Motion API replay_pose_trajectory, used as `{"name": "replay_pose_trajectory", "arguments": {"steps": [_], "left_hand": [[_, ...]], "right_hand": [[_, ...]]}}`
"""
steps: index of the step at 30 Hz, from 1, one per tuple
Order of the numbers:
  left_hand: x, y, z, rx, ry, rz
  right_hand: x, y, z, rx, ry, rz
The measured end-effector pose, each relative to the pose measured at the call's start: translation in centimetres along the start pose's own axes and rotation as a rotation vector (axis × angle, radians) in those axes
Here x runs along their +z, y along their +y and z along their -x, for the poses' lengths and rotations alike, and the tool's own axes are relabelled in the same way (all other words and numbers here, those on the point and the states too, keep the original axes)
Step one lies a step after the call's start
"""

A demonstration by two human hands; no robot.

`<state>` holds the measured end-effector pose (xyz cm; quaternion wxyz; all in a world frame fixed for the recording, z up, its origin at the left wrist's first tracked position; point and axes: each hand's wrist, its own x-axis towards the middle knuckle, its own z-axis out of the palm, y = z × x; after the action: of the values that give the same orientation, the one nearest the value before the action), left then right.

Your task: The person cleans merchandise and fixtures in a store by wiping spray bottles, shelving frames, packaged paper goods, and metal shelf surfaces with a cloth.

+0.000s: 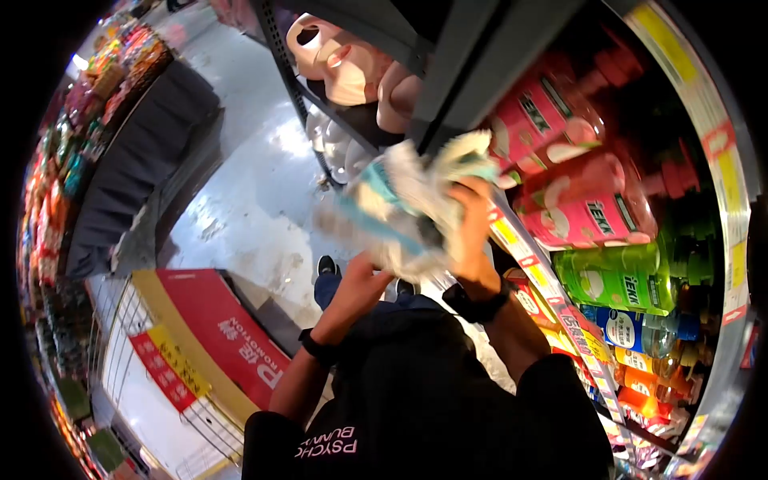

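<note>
A crumpled cloth, white with blue-green and yellowish patches, is held up in front of my body and blurred by motion. My right hand grips its right side, with the fingers bent around the fabric. At the cloth's lower left edge is my left hand, its fingers curled in against the fabric; the fingertips are partly hidden. Close to my right hand, pink pump bottles and a green bottle lie along the shelf as I see them.
A shelf price rail runs down the right, with more bottles below. Dark shelf posts stand ahead, beside pale pink moulded items. To the left are a red promotion box, a wire rack and a dark-draped display.
</note>
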<state>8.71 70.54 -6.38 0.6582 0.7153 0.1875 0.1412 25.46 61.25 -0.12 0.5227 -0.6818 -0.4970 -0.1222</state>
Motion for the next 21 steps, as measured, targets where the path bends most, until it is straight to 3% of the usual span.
{"name": "replay_pose_trajectory", "arguments": {"steps": [1, 3, 4, 6, 9, 12, 16, 21], "left_hand": [[-1.2, -2.9, -0.3, 0.036, 0.068, 0.178], [-5.2, -0.7, -3.1, 0.0, -0.094, 0.196], [-6.7, -0.9, -4.0, -0.089, -0.177, 0.359], [-9.9, -0.5, -6.3, -0.05, -0.256, 0.334], [-13.9, 0.0, -9.3, -0.066, -0.353, 0.303], [-16.1, -0.3, -11.1, -0.076, -0.426, 0.283], [-17.7, -1.2, -11.7, -0.09, -0.513, 0.292], [-17.6, -3.0, -12.7, -0.075, -0.58, 0.304]], "right_hand": [[-0.2, -1.7, -1.2, -0.051, 0.054, 0.079], [-0.6, -4.4, -4.8, -0.2, 0.162, 0.315], [-0.5, -5.5, -7.0, -0.277, 0.217, 0.45], [0.3, -7.0, -11.0, -0.368, 0.302, 0.723], [2.8, -5.4, -13.0, -0.269, 0.241, 1.006], [4.6, -0.4, -8.4, -0.103, 0.056, 0.945], [5.4, -1.6, -6.3, 0.067, -0.168, 1.057], [0.6, -6.3, -15.8, -0.269, 0.246, 1.239]]}}
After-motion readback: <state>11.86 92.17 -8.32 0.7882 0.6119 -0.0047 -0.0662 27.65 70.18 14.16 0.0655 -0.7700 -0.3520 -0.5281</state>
